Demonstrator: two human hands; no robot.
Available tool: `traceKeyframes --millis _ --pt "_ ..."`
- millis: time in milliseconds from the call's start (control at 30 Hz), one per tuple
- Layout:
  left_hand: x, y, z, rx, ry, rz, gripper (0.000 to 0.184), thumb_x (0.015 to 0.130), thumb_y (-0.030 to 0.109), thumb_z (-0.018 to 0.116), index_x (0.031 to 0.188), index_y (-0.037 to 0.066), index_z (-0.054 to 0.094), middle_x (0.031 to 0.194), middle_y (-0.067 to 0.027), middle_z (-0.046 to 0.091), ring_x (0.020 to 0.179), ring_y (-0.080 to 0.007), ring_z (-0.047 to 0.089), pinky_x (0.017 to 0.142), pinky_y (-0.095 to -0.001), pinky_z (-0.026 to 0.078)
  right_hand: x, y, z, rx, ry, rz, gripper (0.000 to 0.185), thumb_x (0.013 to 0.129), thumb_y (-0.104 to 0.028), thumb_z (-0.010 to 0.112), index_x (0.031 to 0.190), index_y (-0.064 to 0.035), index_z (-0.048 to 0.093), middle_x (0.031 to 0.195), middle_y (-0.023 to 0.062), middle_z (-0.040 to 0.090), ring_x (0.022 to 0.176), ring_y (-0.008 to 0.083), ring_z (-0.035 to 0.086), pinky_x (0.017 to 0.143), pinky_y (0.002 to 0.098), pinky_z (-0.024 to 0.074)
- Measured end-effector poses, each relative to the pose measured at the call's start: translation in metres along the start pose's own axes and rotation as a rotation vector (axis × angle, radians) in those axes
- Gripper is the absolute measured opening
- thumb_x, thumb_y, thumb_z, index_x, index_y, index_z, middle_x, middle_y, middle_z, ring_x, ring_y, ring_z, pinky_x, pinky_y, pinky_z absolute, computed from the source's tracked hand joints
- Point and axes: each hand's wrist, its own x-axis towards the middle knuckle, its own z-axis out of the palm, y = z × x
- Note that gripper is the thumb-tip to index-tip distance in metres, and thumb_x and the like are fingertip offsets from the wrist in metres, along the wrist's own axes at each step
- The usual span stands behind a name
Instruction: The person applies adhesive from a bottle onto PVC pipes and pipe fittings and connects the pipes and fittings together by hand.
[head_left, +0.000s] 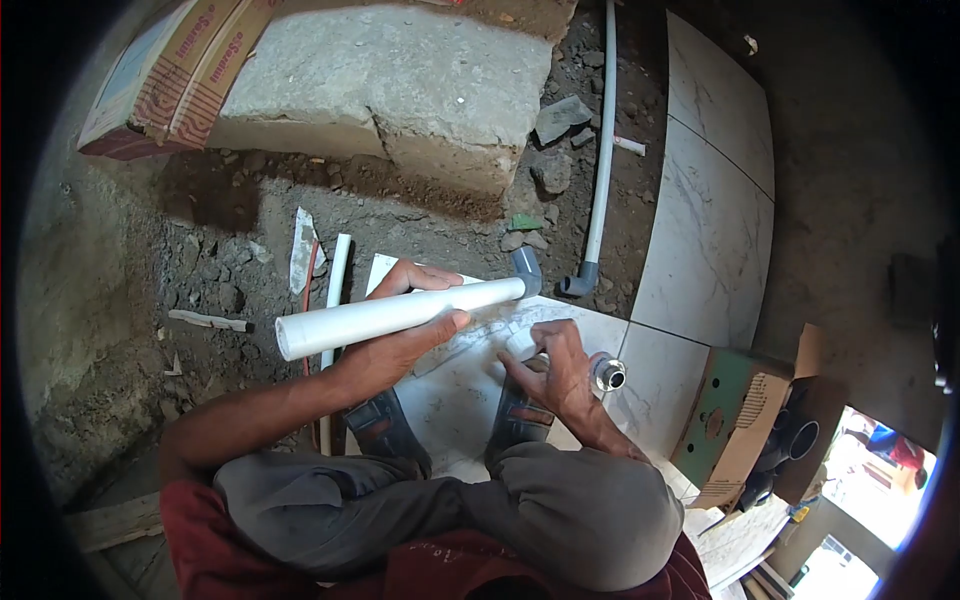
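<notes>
My left hand [415, 325] is wrapped round a white PVC pipe [370, 322], its near end pointing left. A grey elbow fitting [527, 270] sits on the pipe's far end. My right hand [555, 365] is closed on a small white cylindrical piece [520, 343], partly hidden by the fingers, so its exact kind does not show. Just right of that hand stands a small silver tin [608, 374] with a dark round opening. Below both hands lies a marbled white tile [455, 400], with my sandalled feet on it.
A long grey pipe [604, 150] with an elbow lies on the soil beside laid tiles [705, 190]. Another white pipe [338, 275] lies at left. A concrete block [390, 75] and printed cartons [185, 75] are ahead. At right, a cardboard box [725, 425] holds dark fittings.
</notes>
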Motion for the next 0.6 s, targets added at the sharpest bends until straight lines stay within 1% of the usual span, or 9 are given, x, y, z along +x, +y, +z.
traceKeyframes --millis 133,167,200,300,367,433,533,567,600 --pt "-0.001 0.004 -0.002 0.03 -0.109 0.057 0.029 0.089 0.009 0.068 0.108 0.004 0.048 0.123 -0.0157 0.053 0.114 -0.0206 0.052 0.096 -0.0336 0.043 0.016 0.01 -0.017 -0.04 0.124 0.01 0.049 0.072 -0.019 0.083 0.104 -0.0004 0.052 0.101 0.0172 0.056 0.082 0.0329 0.06 0.069 0.0396 0.0528" --pt "-0.001 0.006 -0.003 0.085 -0.159 0.079 0.029 0.088 0.008 0.069 0.108 0.004 0.048 0.123 -0.0165 0.054 0.115 -0.0221 0.053 0.097 -0.0341 0.043 0.022 0.013 -0.021 -0.068 0.173 -0.021 0.049 0.071 -0.017 0.084 0.106 -0.0007 0.054 0.1 0.0166 0.058 0.08 0.0286 0.06 0.066 0.0359 0.0533" --pt "0.002 0.0 -0.003 0.142 -0.167 0.219 0.028 0.086 0.005 0.069 0.107 0.004 0.05 0.123 -0.0186 0.058 0.116 -0.0266 0.056 0.097 -0.037 0.045 0.026 0.015 -0.024 -0.096 0.222 -0.051 0.049 0.07 -0.014 0.085 0.107 -0.001 0.055 0.099 0.016 0.059 0.078 0.0244 0.061 0.064 0.0322 0.0539" --pt "0.003 -0.001 -0.002 0.178 -0.193 0.327 0.025 0.084 0.001 0.069 0.105 0.004 0.056 0.12 -0.0181 0.063 0.119 -0.0309 0.058 0.102 -0.0439 0.045 0.034 0.014 -0.029 -0.092 0.23 -0.051 0.05 0.07 -0.013 0.084 0.112 -0.0006 0.059 0.103 0.017 0.062 0.082 0.0244 0.063 0.069 0.0323 0.0544" --pt "0.003 -0.002 -0.001 0.196 -0.221 0.338 0.023 0.083 0.0 0.068 0.103 0.003 0.058 0.119 -0.0178 0.063 0.12 -0.0305 0.058 0.105 -0.0457 0.044 0.041 0.011 -0.032 -0.096 0.23 -0.055 0.051 0.071 -0.013 0.083 0.114 -0.0003 0.06 0.105 0.0174 0.062 0.084 0.0245 0.064 0.07 0.0324 0.0547" --pt "0.002 0.002 -0.002 0.199 -0.291 0.345 0.02 0.081 -0.003 0.068 0.098 0.003 0.061 0.118 -0.0155 0.064 0.121 -0.0301 0.057 0.11 -0.0506 0.038 0.047 0.01 -0.035 -0.132 0.202 -0.11 0.055 0.074 -0.012 0.081 0.121 0.0028 0.056 0.111 0.0208 0.061 0.087 0.0302 0.062 0.073 0.037 0.0535" --pt "0.002 0.006 -0.01 0.197 -0.443 0.337 0.025 0.078 -0.002 0.07 0.1 0.005 0.062 0.122 -0.0127 0.063 0.126 -0.0319 0.052 0.111 -0.05 0.037 0.054 0.01 -0.035 -0.122 0.18 -0.133 0.055 0.076 -0.011 0.079 0.123 0.0028 0.055 0.111 0.021 0.06 0.086 0.0295 0.062 0.072 0.0364 0.0535" --pt "-0.001 0.014 -0.01 0.211 -0.44 0.282 0.027 0.075 -0.002 0.07 0.099 0.006 0.062 0.128 -0.0102 0.06 0.133 -0.0337 0.044 0.112 -0.0481 0.037 0.056 0.009 -0.035 -0.122 0.179 -0.134 0.055 0.076 -0.011 0.079 0.123 0.0028 0.055 0.111 0.021 0.06 0.086 0.0295 0.062 0.072 0.0364 0.0535" --pt "-0.001 0.018 -0.01 0.211 -0.438 0.282 0.027 0.075 -0.002 0.07 0.099 0.006 0.062 0.128 -0.0102 0.06 0.133 -0.0337 0.044 0.112 -0.0481 0.037 0.058 0.007 -0.037 -0.08 0.144 -0.067 0.055 0.077 -0.011 0.078 0.125 0.0023 0.056 0.113 0.022 0.061 0.093 0.0321 0.062 0.078 0.0371 0.0534"
